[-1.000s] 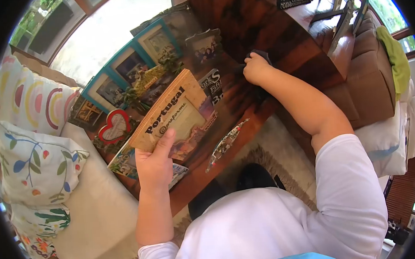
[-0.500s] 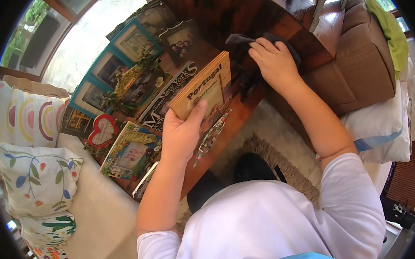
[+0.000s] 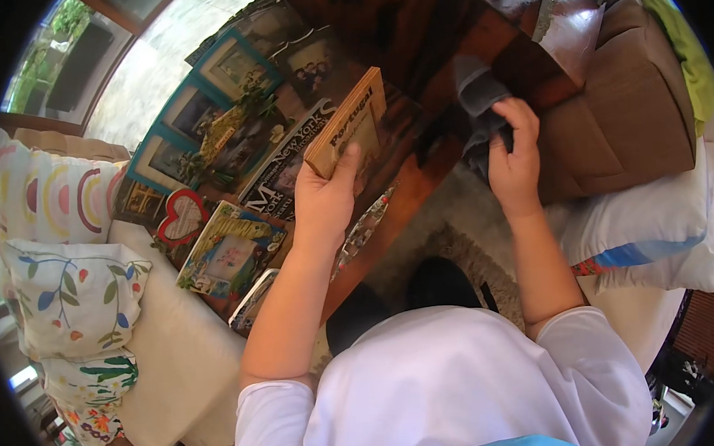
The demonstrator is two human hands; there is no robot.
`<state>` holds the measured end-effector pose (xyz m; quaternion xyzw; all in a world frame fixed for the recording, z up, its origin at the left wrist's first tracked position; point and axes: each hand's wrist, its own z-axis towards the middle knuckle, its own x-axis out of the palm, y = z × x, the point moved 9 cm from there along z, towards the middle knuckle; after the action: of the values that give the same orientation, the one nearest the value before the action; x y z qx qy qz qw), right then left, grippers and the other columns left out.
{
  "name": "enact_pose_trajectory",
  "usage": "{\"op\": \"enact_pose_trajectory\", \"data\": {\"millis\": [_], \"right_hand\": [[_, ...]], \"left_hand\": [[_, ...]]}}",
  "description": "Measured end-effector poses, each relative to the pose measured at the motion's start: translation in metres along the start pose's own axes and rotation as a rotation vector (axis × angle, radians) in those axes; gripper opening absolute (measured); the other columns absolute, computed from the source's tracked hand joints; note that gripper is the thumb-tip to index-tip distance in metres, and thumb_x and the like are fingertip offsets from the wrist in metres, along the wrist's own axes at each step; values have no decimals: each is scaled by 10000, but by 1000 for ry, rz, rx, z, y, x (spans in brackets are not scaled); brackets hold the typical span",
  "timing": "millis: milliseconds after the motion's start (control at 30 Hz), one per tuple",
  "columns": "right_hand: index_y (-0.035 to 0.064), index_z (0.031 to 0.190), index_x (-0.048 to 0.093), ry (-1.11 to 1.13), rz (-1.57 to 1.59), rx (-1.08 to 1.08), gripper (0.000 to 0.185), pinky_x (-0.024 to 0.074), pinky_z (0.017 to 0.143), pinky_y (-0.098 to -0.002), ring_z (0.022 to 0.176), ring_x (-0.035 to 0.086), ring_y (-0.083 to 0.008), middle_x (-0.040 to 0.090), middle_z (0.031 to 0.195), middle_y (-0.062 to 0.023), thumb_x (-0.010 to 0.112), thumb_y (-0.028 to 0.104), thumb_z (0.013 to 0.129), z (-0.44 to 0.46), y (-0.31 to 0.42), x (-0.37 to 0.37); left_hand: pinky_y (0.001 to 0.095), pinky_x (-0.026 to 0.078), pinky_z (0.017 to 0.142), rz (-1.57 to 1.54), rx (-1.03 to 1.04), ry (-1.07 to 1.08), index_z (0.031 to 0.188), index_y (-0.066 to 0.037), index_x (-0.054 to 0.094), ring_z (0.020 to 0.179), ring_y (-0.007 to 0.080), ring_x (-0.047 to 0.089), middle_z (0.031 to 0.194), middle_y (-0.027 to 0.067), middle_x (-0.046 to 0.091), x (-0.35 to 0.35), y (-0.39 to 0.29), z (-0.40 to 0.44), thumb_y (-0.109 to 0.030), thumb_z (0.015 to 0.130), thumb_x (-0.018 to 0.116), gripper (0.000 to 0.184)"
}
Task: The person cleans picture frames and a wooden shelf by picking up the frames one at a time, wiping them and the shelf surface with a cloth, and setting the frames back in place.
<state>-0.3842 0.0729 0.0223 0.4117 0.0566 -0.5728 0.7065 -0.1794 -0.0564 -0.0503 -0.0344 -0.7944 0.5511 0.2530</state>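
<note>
My left hand grips a wooden picture frame lettered "Portugal", thumb across its front, tilted above the table. My right hand is closed on a dark grey cloth, which hangs loosely at the table's right edge. Beneath and left of the wooden frame lies a dark frame lettered "New York". A colourful photo frame and a red heart-shaped frame stand left of my left forearm. A narrow patterned item on the near table edge is partly hidden by my left arm.
The dark wooden table holds several more items, among them a turquoise triple photo frame. At left is a cream sofa with patterned cushions. A brown armchair and white pillows are at right.
My right hand has drawn the cloth off the tabletop, toward me and to the right. The wooden frame in my left hand has tilted and turned slightly.
</note>
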Motion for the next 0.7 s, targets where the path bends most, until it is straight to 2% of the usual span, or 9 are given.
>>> {"op": "enact_pose_trajectory", "data": {"millis": [33,133,200,267,333,400,500,600,700], "right_hand": [[53,1097,554,-51,107,-3,432,353,961,-396,1138,460,-293,560,1136,-103,545,-83,688,8,7,-3],[54,1101,552,39,277,-1,402,373,957,-379,1127,464,-313,558,1142,-110,534,-70,719,47,25,31],[60,1124,540,260,189,-116,394,382,959,-374,1098,479,-328,553,1153,-110,528,-43,744,71,32,79],[84,1173,522,480,148,-86,413,364,996,-370,1132,472,-317,522,1218,-117,552,-14,773,72,3,145],[96,1187,530,763,-51,-22,427,367,1001,-383,1172,448,-311,527,1223,-132,596,31,771,56,-28,202],[98,1219,507,1090,-353,-155,498,399,971,-391,1161,473,-320,518,1246,-138,662,101,746,34,-49,240],[98,1268,450,1518,-527,-7,628,437,923,-396,1106,523,-336,538,1224,-142,717,163,704,11,-81,264],[129,1288,413,1462,-508,-6,702,461,884,-400,1045,563,-339,575,1159,-150,741,190,671,11,-71,281],[151,1275,423,1462,-654,-86,653,461,862,-415,1061,567,-309,606,1112,-143,709,167,688,-2,-54,280]], "left_hand": [[240,452,646,16,-14,-19,1141,-68,542,822,91,555,1018,30,596,-3,1,-3,-149,894,595,266],[259,471,679,-10,-11,-46,1151,-52,536,857,104,567,1034,49,600,-17,3,-13,-119,894,586,270],[276,486,721,-42,20,-76,1162,-37,531,898,121,578,1055,65,602,-29,1,-23,-102,892,584,282],[293,496,773,-63,66,-127,1171,-19,525,943,143,586,1081,83,605,-42,-5,-34,-88,889,583,296],[306,491,821,-91,76,-111,1174,-3,523,983,161,584,1100,93,604,-53,-8,-43,-81,890,579,301],[308,491,838,-119,70,-99,1171,6,525,995,168,585,1107,97,605,-60,-11,-51,-80,890,578,299],[300,502,810,-135,73,-95,1162,4,535,973,163,594,1098,95,607,-66,-18,-56,-85,892,579,288],[296,514,782,-127,112,-100,1164,-13,541,958,161,600,1092,91,608,-75,-22,-55,-89,894,577,283],[287,509,786,-157,87,-68,1167,-23,543,962,154,595,1094,84,607,-76,-25,-56,-94,895,579,284]]}}
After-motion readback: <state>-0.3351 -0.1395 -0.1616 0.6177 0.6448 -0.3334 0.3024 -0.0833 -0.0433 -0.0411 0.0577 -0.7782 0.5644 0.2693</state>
